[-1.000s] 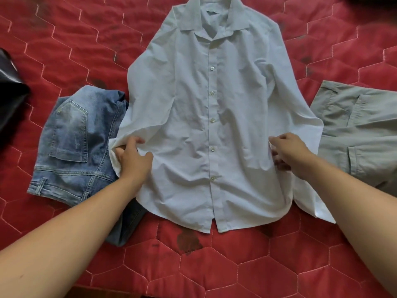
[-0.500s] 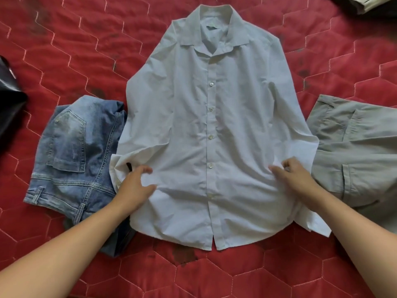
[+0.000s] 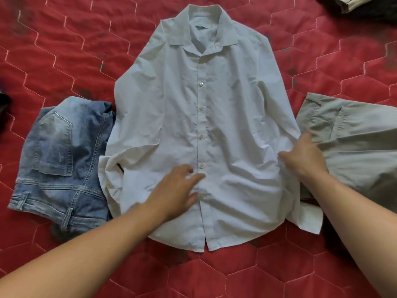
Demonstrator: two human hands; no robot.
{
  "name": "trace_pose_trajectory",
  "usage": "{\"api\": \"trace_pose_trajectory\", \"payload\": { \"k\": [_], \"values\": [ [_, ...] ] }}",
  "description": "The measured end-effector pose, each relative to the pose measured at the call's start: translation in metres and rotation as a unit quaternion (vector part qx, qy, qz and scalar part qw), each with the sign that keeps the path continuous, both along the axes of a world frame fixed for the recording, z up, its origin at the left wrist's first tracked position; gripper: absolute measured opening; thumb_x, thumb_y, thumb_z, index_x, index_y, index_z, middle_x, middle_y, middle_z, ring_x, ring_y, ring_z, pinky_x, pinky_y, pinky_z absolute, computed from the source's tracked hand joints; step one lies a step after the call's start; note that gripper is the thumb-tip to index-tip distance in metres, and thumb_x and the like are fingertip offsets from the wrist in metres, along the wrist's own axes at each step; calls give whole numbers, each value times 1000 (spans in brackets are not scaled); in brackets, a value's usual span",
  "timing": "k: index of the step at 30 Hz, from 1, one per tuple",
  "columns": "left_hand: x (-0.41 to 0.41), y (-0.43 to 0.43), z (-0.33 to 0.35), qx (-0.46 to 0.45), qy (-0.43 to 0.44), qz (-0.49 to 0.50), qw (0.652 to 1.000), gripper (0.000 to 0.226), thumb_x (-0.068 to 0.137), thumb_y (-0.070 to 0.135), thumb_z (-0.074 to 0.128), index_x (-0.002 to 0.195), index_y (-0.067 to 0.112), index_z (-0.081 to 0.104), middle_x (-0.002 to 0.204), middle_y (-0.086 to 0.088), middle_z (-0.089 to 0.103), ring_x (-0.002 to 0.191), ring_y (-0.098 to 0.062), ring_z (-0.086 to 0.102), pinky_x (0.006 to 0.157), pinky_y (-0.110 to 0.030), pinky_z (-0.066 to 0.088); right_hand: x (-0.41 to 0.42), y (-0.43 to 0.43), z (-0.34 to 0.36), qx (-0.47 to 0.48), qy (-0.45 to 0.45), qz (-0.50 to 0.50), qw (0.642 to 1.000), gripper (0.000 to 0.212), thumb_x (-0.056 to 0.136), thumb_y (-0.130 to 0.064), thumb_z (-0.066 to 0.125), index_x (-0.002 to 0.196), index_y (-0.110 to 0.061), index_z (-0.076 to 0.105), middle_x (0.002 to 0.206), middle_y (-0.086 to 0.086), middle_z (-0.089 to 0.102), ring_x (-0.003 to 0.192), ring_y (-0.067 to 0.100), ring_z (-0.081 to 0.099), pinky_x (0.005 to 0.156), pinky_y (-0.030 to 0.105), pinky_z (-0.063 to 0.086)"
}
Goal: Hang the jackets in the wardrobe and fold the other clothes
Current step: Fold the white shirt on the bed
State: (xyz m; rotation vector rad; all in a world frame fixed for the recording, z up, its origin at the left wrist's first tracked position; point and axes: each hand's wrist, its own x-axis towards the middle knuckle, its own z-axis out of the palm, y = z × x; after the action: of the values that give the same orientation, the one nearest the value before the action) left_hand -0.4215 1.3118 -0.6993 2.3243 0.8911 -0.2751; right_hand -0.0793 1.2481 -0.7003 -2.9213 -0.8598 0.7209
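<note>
Bright even daylight, soft shadows, blurred edges

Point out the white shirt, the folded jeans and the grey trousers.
white shirt (image 3: 225,108): head view, on its chest right of the buttons.
folded jeans (image 3: 58,147): head view, on the back pocket.
grey trousers (image 3: 354,155): head view, on the flat fabric.

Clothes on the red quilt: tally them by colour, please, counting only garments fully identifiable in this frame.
White: 1, the shirt
Blue: 1, the folded jeans
Grey-green: 1, the trousers
Total: 3
Dark items cut off at the edges are left uncounted.
</note>
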Motion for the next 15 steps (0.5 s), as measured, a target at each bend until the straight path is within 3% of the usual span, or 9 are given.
{"api": "trace_pose_trajectory", "payload": {
  "k": [2,3,6,9,12,15],
  "values": [
    [20,-23,-2,-60,-19,-35,997,67,94,29,59,155,35,32,159,-5,27,144,-26,30,113,-43,39,10,-6,-1,-39,61,-28,997,46,70,-32,58,101,2,63,97,22,65,99,44,65,74,38,46],
    [31,-33,-3,-63,-27,-67,995,70,96,27,57,157,36,24,165,-3,16,150,-23,19,119,-40,31,15,-7,-1,-33,63,-42,997,43,70,-31,56,95,2,64,94,22,66,96,44,66,73,37,45],
    [58,-57,-8,-25,12,-187,982,72,99,29,52,159,36,12,170,-3,-9,156,-23,-8,125,-45,9,20,-9,4,-34,47,-42,997,44,83,-38,64,101,1,58,103,21,65,99,41,63,77,38,46],
    [62,-72,-20,-27,95,-237,967,79,98,32,53,160,34,5,168,-5,-18,154,-24,-19,125,-53,-1,17,-16,0,-83,66,10,994,38,86,-38,66,99,-3,60,101,15,66,93,36,63,75,37,46],
    [60,-76,-23,-45,119,-231,965,82,97,32,54,161,34,2,166,-3,-24,152,-21,-26,125,-52,-7,15,-19,2,9,70,-29,997,26,93,-26,55,96,-2,64,103,23,67,95,40,62,74,37,41],
    [64,-77,-14,-119,77,-150,978,74,98,38,52,160,37,12,169,3,-12,154,-15,-17,126,-48,-4,20,-6,32,156,8,-118,981,27,97,-24,45,100,0,58,105,25,64,99,40,58,76,37,34]
  ]
}}
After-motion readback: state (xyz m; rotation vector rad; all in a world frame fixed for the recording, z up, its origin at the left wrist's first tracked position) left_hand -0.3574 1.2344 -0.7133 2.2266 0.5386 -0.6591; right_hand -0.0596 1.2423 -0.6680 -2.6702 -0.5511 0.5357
